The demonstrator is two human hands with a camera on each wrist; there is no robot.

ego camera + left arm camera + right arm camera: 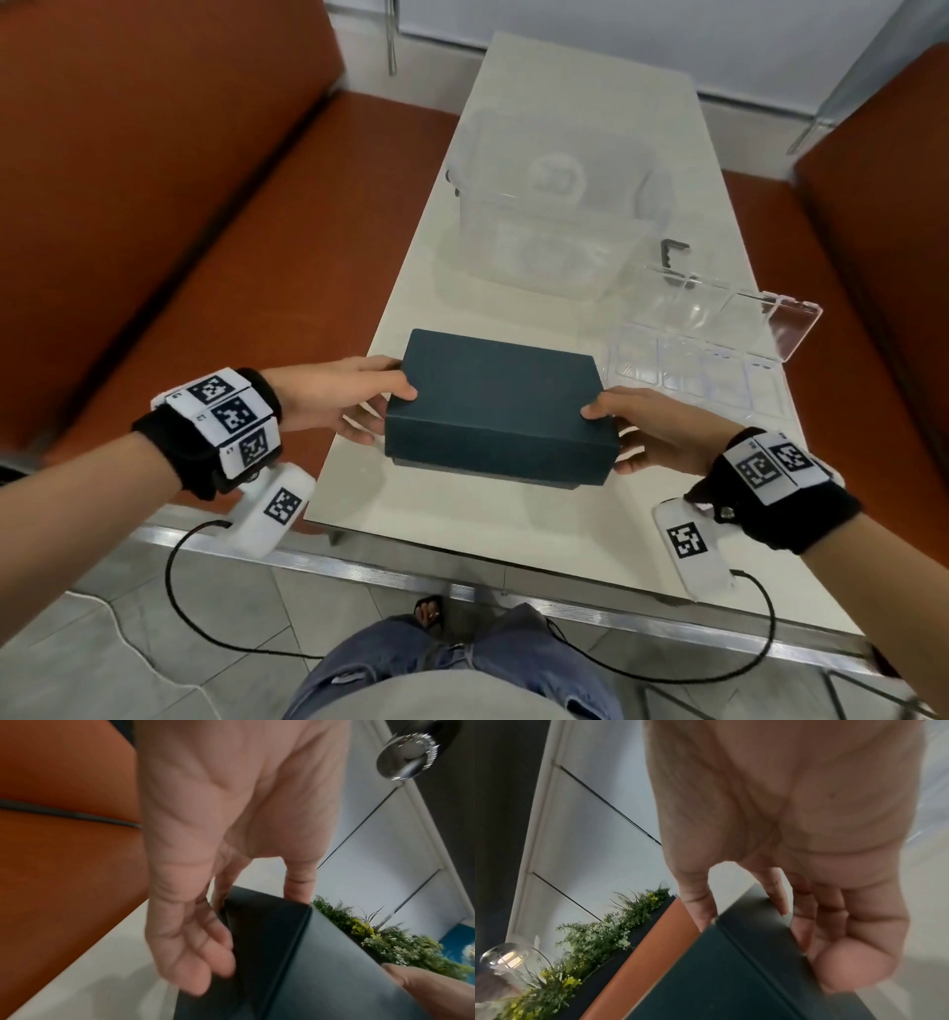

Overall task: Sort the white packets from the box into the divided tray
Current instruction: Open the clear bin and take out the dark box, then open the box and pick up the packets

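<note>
A dark teal lidded box [495, 408] sits near the front of the white table [565, 118], its lid on, so no packets show. My left hand [359, 406] grips its left end, thumb on the lid and fingers along the side. My right hand [637, 437] grips the right end the same way. The left wrist view shows the fingers [190, 953] against the box [295, 953] side. In the right wrist view the fingers [777, 898] curl over the box [731, 973] edge. The clear divided tray [698, 370] lies right of the box with its lid open.
A large clear plastic container [554, 216] stands behind the box at mid table. A small black clip [672, 249] lies beside it. Orange benches [154, 180] flank the table on both sides. My legs and cables are below the near edge.
</note>
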